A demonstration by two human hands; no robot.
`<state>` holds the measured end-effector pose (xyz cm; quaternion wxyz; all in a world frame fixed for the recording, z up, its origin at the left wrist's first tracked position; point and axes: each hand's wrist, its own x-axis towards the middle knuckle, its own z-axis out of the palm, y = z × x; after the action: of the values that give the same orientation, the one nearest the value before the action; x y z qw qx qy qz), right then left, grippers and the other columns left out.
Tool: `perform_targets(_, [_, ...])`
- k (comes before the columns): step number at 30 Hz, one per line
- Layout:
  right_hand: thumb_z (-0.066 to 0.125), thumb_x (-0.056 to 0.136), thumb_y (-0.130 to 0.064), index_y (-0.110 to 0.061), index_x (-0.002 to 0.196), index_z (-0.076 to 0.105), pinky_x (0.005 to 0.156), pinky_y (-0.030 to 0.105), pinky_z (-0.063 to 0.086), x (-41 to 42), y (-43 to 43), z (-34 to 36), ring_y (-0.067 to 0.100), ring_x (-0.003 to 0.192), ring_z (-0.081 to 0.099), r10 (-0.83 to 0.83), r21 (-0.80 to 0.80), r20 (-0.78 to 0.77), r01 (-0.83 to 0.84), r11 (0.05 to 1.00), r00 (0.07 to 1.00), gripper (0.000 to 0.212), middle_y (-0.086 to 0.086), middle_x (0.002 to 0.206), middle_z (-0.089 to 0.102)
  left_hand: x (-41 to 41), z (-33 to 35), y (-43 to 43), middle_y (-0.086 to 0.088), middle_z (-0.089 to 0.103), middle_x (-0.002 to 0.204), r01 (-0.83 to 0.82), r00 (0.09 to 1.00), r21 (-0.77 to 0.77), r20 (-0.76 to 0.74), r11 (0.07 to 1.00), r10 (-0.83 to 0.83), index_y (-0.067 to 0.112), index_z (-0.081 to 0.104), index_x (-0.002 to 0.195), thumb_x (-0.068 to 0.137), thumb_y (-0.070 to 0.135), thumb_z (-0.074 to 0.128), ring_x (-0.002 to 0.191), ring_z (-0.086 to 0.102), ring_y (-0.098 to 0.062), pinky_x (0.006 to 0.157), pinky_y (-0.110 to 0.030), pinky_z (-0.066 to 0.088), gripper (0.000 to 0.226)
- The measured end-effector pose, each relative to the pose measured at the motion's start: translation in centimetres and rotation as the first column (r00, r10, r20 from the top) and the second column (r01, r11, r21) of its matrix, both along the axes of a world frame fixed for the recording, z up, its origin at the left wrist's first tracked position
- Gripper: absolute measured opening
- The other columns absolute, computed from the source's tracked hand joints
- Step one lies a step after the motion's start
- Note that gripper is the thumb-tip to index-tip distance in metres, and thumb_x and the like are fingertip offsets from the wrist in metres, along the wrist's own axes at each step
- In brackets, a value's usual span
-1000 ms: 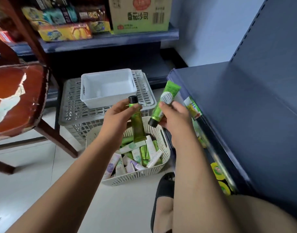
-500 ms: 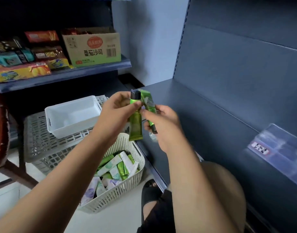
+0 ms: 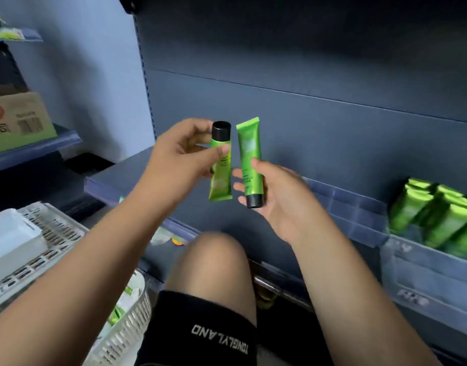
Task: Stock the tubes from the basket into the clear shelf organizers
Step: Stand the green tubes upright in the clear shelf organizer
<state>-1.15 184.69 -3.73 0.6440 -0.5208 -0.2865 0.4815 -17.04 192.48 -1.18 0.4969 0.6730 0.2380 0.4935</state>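
**Green tubes in both hands, organizers off to my right**

Green plastic is what I'm carrying on each side. My left hand [image 3: 184, 151] pinches the cap-up tube [image 3: 221, 170] just under its black cap, thumb in front and fingers behind, so the crimped end hangs free. My right hand [image 3: 274, 196] holds the cap-down tube [image 3: 249, 159] across its fingers, thumb pressed on the label, cap towards the palm. The two tubes sit side by side, close but apart, raised in front of the dark shelf [image 3: 116, 178]. I'd judge they are held this way to compare them and turn both the same way round before they go in.

The clear organizer [image 3: 425, 273] on the right already holds stocked tubes [image 3: 438, 220] of the same green, packed in leaning rows. Blur keeps me from telling which end is up. Beside it, nearer my right hand, an empty clear section [image 3: 353, 215] looks like the likely target.

Down at lower left, the white basket [image 3: 126, 331] shows a few green and white tubes at its edge, so stock remains. Behind it a white bin [image 3: 10, 241] rests on a grey slatted crate [image 3: 55, 233]; I can't see inside the bin.
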Motion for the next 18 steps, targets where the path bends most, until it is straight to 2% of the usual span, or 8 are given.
perform_targets(4, [0.057, 0.101, -0.036, -0.017, 0.13, 0.063, 0.084, 0.045, 0.059, 3.6, -4.2, -0.5, 0.028, 0.107, 0.071, -0.135, -0.06, -0.115, 0.128, 0.99, 0.984, 0.035, 0.009, 0.121, 0.072, 5.0, 0.5, -2.6, 0.003, 0.067, 0.089, 0.003, 0.993, -0.05, 0.115, 0.999, 0.003, 0.014, 0.064, 0.101, 0.089, 0.006, 0.074, 0.08, 0.066, -0.014, 0.067, -0.035, 0.059, 0.018])
perform_targets(7, [0.054, 0.103, -0.035, -0.015, 0.124, 0.065, 0.095, 0.054, 0.053, 5.9, -7.4, -0.7, 0.037, 0.099, 0.074, -0.21, -0.049, -0.213, 0.205, 0.978, 0.954, 0.031, 0.015, 0.111, 0.075, 8.1, 0.3, -4.7, 0.0, 0.058, 0.085, 0.072, 0.975, -0.153, 0.22, 0.986, -0.037, 0.01, 0.057, 0.103, 0.091, 0.005, 0.072, 0.084, 0.062, -0.021, 0.072, -0.039, 0.059, 0.02])
perform_targets(9, [0.056, 0.103, -0.03, -0.007, 0.122, 0.064, 0.091, 0.053, 0.057, 7.3, -9.2, -0.5, 0.041, 0.099, 0.073, -0.279, -0.019, -0.283, 0.285, 0.958, 0.918, 0.031, 0.021, 0.114, 0.073, 9.9, -0.2, -6.2, -0.006, 0.054, 0.09, 0.129, 0.97, -0.182, 0.229, 0.975, -0.085, 0.008, 0.055, 0.109, 0.092, 0.0, 0.068, 0.085, 0.06, -0.021, 0.075, -0.04, 0.061, 0.023])
perform_targets(11, [0.06, 0.101, -0.025, -0.002, 0.124, 0.061, 0.085, 0.05, 0.06, 9.1, -10.7, -0.2, 0.038, 0.102, 0.072, -0.397, -0.014, -0.278, 0.41, 0.912, 0.874, 0.032, 0.019, 0.117, 0.072, 11.3, -0.8, -7.4, -0.008, 0.055, 0.092, 0.163, 0.978, -0.206, 0.162, 0.965, -0.13, 0.013, 0.057, 0.116, 0.091, -0.003, 0.067, 0.08, 0.064, -0.019, 0.074, -0.038, 0.063, 0.031])
perform_targets(14, [0.06, 0.101, -0.021, -0.007, 0.115, 0.06, 0.085, 0.046, 0.06, 12.1, -13.1, 0.7, 0.028, 0.099, 0.074, -0.534, 0.011, -0.207, 0.547, 0.837, 0.82, 0.02, 0.015, 0.111, 0.072, 13.4, -1.7, -8.9, -0.013, 0.063, 0.092, 0.185, 0.971, -0.197, -0.115, 0.963, -0.21, 0.013, 0.065, 0.116, 0.09, 0.001, 0.071, 0.072, 0.069, -0.017, 0.068, -0.032, 0.063, 0.03])
perform_targets(16, [0.058, 0.102, -0.019, -0.011, 0.108, 0.058, 0.074, 0.038, 0.058, 13.9, -14.8, 1.6, 0.022, 0.093, 0.075, -0.57, 0.048, -0.156, 0.583, 0.811, 0.807, 0.01, 0.014, 0.109, 0.074, 15.0, -2.2, -10.4, -0.018, 0.067, 0.089, 0.275, 0.904, -0.18, -0.285, 0.944, -0.318, 0.006, 0.069, 0.109, 0.09, 0.004, 0.072, 0.07, 0.071, -0.019, 0.062, -0.029, 0.06, 0.019])
perform_targets(18, [0.055, 0.103, -0.02, -0.011, 0.106, 0.058, 0.062, 0.031, 0.054, 15.7, -16.3, 2.3, 0.021, 0.085, 0.073, -0.592, 0.089, -0.05, 0.594, 0.8, 0.804, 0.01, 0.014, 0.107, 0.075, 16.8, -2.6, -12.1, -0.024, 0.07, 0.086, 0.367, 0.839, -0.159, -0.369, 0.917, -0.4, 0.006, 0.071, 0.108, 0.09, 0.003, 0.072, 0.066, 0.069, -0.02, 0.06, -0.027, 0.055, 0.018])
